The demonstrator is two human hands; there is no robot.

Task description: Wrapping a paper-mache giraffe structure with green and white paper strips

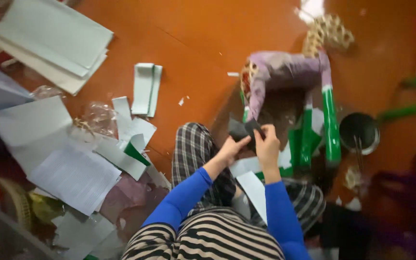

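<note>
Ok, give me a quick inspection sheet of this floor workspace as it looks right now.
Surface: glossy orange floor, person seated on it.
Job's things: small dark grey card piece, pinched between both hands.
Clutter: stacked white paper sheets, folded white strip, green-and-white scraps, crumpled clear plastic.
Grippers: left hand and right hand both closed on the card.
Cables: nothing seen.
Surroundings: small stool with purple cover and green legs, round dark metal bowl, blurred.
</note>
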